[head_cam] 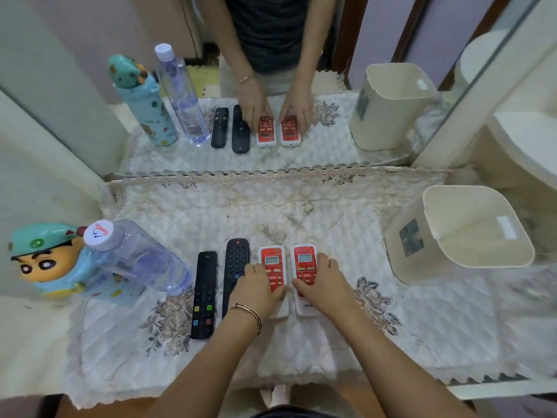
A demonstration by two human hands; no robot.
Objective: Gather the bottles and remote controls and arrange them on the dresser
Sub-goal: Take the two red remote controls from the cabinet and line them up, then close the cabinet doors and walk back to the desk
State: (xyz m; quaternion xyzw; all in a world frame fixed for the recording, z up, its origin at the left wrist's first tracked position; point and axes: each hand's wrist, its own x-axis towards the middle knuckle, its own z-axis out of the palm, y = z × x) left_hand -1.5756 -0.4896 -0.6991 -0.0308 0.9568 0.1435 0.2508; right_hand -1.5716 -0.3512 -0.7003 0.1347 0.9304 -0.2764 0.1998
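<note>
Two red-and-white remotes lie side by side on the dresser's white quilted cloth [301, 206]. My left hand [259, 289] rests on the left red remote [272, 262]. My right hand [324, 285] rests on the right red remote [305, 260]. Left of them lie two black remotes: a long one with a keypad [236, 267] and a slimmer one with coloured buttons [205, 294]. Further left stand a clear water bottle [135, 254] with a white cap and a blue cartoon-character bottle [48, 260].
A cream plastic bin [464, 233] stands open at the right on the cloth. A mirror [271, 86] at the back of the dresser reflects the whole row and my arms. The dresser's front edge [482, 387] runs close to my body.
</note>
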